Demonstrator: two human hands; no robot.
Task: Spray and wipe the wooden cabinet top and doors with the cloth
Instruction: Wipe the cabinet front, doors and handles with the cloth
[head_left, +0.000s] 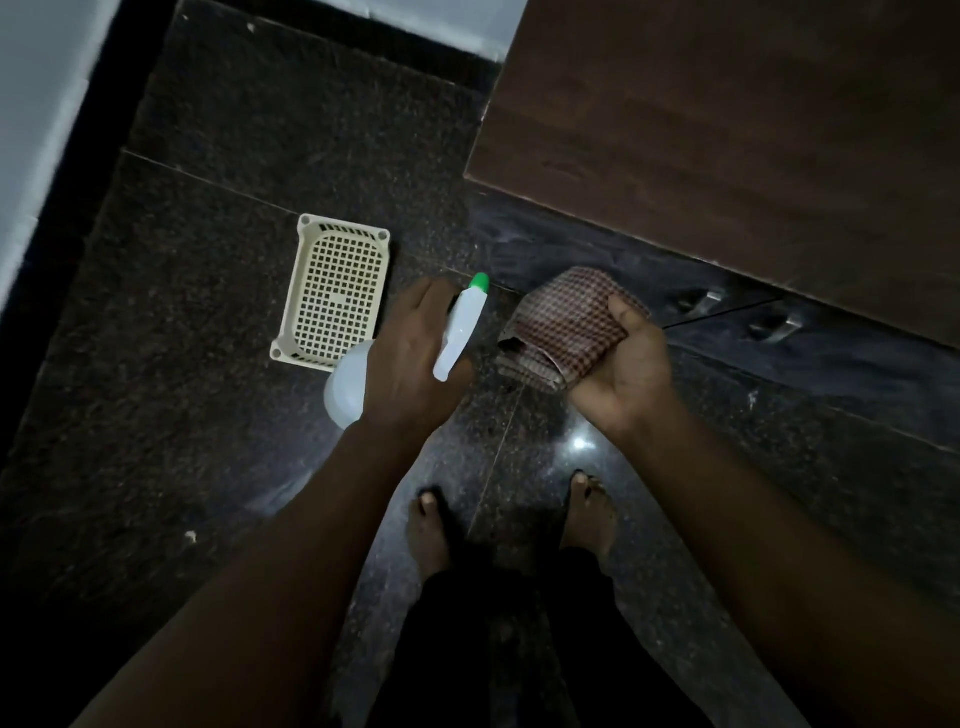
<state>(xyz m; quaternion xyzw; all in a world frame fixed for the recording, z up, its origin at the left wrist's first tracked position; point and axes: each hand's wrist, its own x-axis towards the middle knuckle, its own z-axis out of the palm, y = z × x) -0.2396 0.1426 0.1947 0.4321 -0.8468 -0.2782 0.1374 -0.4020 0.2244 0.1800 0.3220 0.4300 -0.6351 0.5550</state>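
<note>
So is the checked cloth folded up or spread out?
Folded. The right hand holds the cloth bunched, with layered edges showing at its lower left.

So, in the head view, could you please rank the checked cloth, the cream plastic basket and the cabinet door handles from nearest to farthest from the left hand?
From the left hand:
1. Checked cloth, just right, in the right hand.
2. Cream plastic basket, on the floor, left.
3. Metal cabinet door handles, far right.
Cloth and basket are close.
</note>
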